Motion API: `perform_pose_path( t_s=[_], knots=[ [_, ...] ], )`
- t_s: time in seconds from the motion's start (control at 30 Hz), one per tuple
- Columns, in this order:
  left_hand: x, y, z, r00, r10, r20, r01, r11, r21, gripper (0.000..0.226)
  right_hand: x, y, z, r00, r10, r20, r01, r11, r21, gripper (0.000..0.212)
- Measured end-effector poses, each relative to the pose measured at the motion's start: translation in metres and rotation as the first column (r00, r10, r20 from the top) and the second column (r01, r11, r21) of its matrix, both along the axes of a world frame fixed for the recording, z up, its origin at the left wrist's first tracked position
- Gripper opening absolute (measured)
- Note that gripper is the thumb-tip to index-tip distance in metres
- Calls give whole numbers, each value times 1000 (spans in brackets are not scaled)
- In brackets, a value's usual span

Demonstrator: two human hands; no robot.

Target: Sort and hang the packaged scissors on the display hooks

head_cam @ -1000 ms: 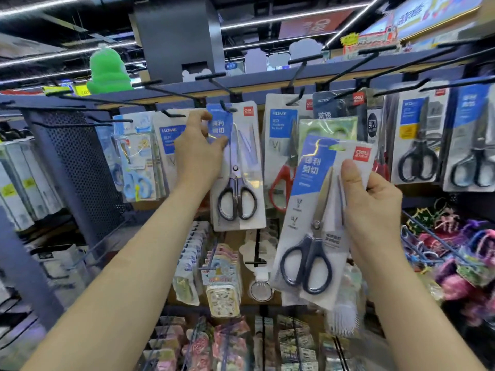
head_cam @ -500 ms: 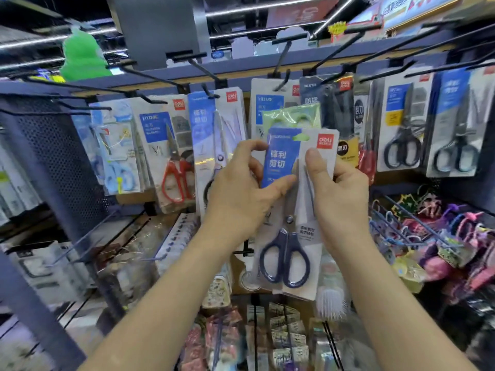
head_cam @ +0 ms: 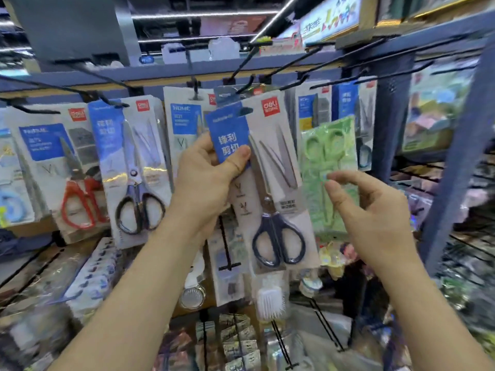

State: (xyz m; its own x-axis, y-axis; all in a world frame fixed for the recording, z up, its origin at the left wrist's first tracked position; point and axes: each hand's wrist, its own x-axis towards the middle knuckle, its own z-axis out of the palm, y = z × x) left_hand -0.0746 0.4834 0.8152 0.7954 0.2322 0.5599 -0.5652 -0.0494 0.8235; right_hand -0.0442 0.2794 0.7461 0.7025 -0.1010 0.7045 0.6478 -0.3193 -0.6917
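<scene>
1. The left hand [head_cam: 206, 180] gripped the navy-handled scissors pack [head_cam: 278, 167]. Its thumb pressed on the blue label and its other fingers curled behind the card's left edge.
2. That pack stood close to upright. Its top rose above the hand, and the scissor handles hung below and to the right of the wrist. Its hang hole was free, just under a black hook [head_cam: 243, 65] and not yet on it.
3. The right hand [head_cam: 375, 210] was right of the navy pack and lower. Its thumb and forefinger were narrowly apart at the front of the green scissors pack [head_cam: 332, 145]. Blur hid whether they pinched it.
4. The green pack sat just right of the navy pack, its top lower.
5. Left of the navy pack hung a HOME pack [head_cam: 184, 119], partly hidden behind it, then a black-handled pack [head_cam: 134, 170] with a similar blue label, then a red-handled pack [head_cam: 67, 170].
6. Risks, as I judged them:
   - The grip was high and to one side, so the handle end could swing and the hole could miss the hook tip.
   - The nearest hook might not carry the matching kind, so the pack could be mis-sorted.
   - The green pack could fall if the right hand's hold was loose.
</scene>
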Motion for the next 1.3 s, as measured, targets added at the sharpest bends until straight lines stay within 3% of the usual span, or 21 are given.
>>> perform_pose_path(
  t_s=[0.13, 0.23, 0.37, 0.47, 0.77, 0.97, 1.17, 1.3],
  knots=[
    [37, -45, 8, 999, 14, 45, -12, 999, -52, 20, 11, -43, -6, 959, 205, -195, -217, 975, -45, 24],
    [67, -88, 7, 1000, -5, 20, 5, 1000, -30, 20, 25, -69, -14, 905, 341, -253, -324, 940, 110, 17],
    [98, -128, 15, 999, -43, -13, 43, 999, -9, 27, 51, -98, -25, 915, 320, -245, -289, 945, 155, 19],
    [117, -146, 34, 999, -37, -3, 37, 999, -32, 18, 69, -108, -30, 937, 277, -214, -244, 955, 167, 25],
    [147, -164, 74, 952, 237, 193, -266, 954, 141, 13, 106, -106, -18, 951, 282, -127, -242, 935, 260, 20],
    [147, -160, 79, 992, 111, 57, -119, 980, 157, 15, 111, -105, -18, 924, 362, -127, -310, 900, 308, 32],
    [149, -156, 73, 999, 47, -8, -45, 983, 179, 17, 111, -109, -21, 900, 408, -155, -334, 872, 359, 31],
    [142, -157, 62, 996, 77, -55, -66, 982, 180, 47, 112, -110, -21, 903, 392, -177, -308, 876, 370, 25]
  ],
)
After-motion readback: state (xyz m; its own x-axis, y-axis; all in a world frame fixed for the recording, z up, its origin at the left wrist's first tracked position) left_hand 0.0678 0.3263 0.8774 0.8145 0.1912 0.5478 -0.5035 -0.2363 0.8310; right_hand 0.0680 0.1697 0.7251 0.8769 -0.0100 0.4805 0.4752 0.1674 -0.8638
